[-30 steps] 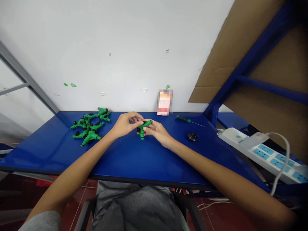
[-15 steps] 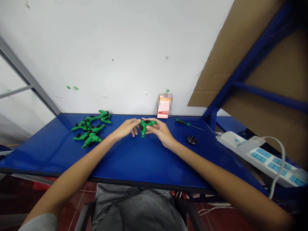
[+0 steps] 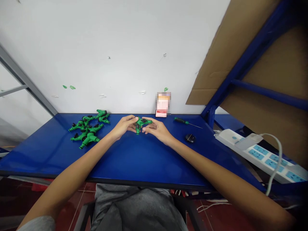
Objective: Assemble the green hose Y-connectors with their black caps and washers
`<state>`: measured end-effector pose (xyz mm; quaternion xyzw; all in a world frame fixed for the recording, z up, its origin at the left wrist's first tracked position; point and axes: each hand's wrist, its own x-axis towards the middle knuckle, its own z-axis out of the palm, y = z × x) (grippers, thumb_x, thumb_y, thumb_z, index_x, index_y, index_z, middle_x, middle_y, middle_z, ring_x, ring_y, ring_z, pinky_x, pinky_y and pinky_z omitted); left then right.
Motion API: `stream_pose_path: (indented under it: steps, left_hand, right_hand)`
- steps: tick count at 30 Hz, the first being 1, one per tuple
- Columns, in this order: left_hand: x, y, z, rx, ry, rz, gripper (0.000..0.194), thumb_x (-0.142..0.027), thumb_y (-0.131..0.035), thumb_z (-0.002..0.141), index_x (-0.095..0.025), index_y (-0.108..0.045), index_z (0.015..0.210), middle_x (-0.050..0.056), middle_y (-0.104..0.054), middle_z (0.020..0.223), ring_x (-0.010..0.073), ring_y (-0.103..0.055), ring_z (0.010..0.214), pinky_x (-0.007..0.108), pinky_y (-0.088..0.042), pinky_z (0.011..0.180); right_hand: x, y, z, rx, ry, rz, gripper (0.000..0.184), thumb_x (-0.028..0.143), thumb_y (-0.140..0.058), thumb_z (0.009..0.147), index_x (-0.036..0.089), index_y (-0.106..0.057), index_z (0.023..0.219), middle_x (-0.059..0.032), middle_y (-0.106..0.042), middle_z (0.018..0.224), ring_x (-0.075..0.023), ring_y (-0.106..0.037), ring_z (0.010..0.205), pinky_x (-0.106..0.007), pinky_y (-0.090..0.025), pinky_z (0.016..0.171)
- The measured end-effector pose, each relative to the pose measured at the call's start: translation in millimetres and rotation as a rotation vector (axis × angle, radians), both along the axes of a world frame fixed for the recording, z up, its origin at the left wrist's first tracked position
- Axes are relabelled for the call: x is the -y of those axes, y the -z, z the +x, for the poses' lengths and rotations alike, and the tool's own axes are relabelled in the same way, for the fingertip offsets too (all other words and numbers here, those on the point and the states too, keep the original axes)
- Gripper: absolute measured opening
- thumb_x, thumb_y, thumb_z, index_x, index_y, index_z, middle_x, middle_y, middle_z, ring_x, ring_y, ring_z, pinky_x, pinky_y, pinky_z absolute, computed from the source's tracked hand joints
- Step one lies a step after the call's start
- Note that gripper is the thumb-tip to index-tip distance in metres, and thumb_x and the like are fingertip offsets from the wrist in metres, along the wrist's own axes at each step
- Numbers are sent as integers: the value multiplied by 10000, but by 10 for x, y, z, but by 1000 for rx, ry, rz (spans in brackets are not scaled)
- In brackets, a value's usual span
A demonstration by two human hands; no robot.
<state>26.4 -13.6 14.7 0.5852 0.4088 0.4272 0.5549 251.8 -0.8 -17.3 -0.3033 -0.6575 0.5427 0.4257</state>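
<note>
A green Y-shaped hose splitter (image 3: pixel 139 123) with black valve levers is held above the table between my two hands. My left hand (image 3: pixel 125 126) is closed on its left end, thumb on top and fingers behind. My right hand (image 3: pixel 157 130) is at its right branch, the index finger behind the branch and the thumb just below, curled round that side. Part of the splitter is hidden by my fingers. Several more green hose splitters (image 3: pixel 90 138) with black levers lie in a pile on the left of the table.
On the blue table (image 3: pixel 134 163), a screwdriver (image 3: pixel 181 121) with a green and black handle lies to the right. Near it is a round black object (image 3: pixel 190 138). A blurred phone-like screen (image 3: pixel 162 106) leans on the wall. A white power strip (image 3: pixel 260 154) stands at far right.
The hose splitter has shifted slightly left and turned a little. My left hand has closed round its left end, while my right hand's grip has loosened and moved toward the right branch.
</note>
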Motion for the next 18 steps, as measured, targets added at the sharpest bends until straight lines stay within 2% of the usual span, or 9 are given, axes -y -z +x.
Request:
stream_pose_path:
  steps: [3,5,7,12,18]
  left_hand:
    - [-57,7,-70,-157,-62,148,516,-618,-794,860,-156,-654,1043,16,-685,768,161,-692,648,281,-605,631]
    - [-71,12,-103,-261,-68,237,496,-612,-760,888,-163,-665,1077,5,-681,758,154,-670,624,270,-578,602]
    - [-59,10,-113,-331,-52,284,471,-608,-715,924,-168,-670,1086,8,-702,782,146,-664,617,264,-561,608]
    - [0,-20,-76,-430,-12,296,473,-624,-653,963,-177,-680,1113,14,-739,802,152,-665,614,271,-526,631]
    - [9,-49,-81,-539,44,266,471,-614,-640,956,-165,-726,1069,15,-727,727,163,-649,571,291,-506,661]
  right_hand:
    - [21,-14,-9,-33,-27,-97,593,565,-866,840,241,-731,1318,-74,-812,1017,-224,-777,850,-412,-646,823]
    - [32,-20,-13,-31,-19,-110,534,610,-839,852,234,-762,1223,-91,-811,1092,-217,-773,848,-396,-636,807]
    - [32,-13,-16,-8,-6,-100,520,616,-850,834,232,-770,1176,-88,-817,1077,-213,-763,843,-383,-620,794]
    - [23,14,-16,50,-8,-75,491,595,-861,810,210,-766,1099,-71,-823,963,-194,-724,793,-352,-567,752]
    - [45,-62,23,185,-106,-101,430,595,-823,836,203,-738,991,-74,-826,960,-197,-685,828,-309,-476,670]
